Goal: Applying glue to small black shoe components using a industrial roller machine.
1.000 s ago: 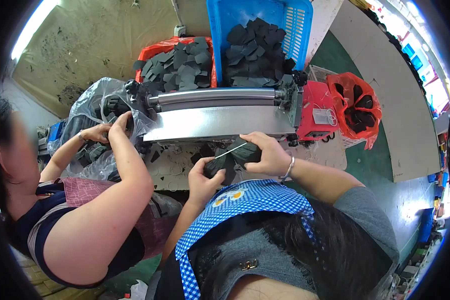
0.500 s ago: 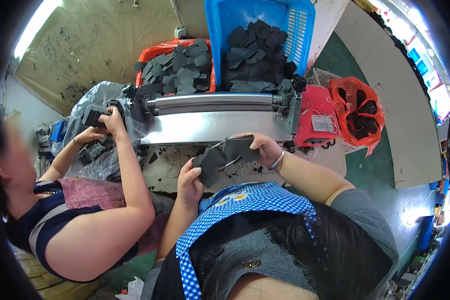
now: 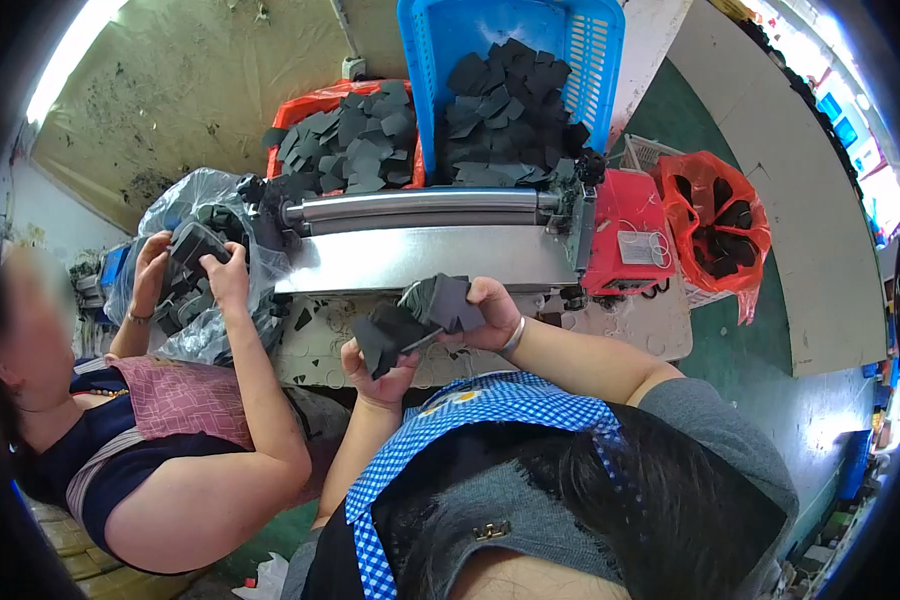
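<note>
Surface [image 3: 630, 335]: pale, speckled with dark offcuts, carrying a roller machine [image 3: 420, 235] with red housing. Left hand [image 3: 380, 370] and right hand [image 3: 485, 315], each grip pinching dark foam pieces [image 3: 415, 315] just above the surface's near edge. Blue basket [image 3: 515, 70] of like pieces behind; green floor [image 3: 770, 390] at right.

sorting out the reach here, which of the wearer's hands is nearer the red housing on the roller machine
Right. The right hand grips dark pieces just left of the red housing; the left hand sits lower and further left.
</note>
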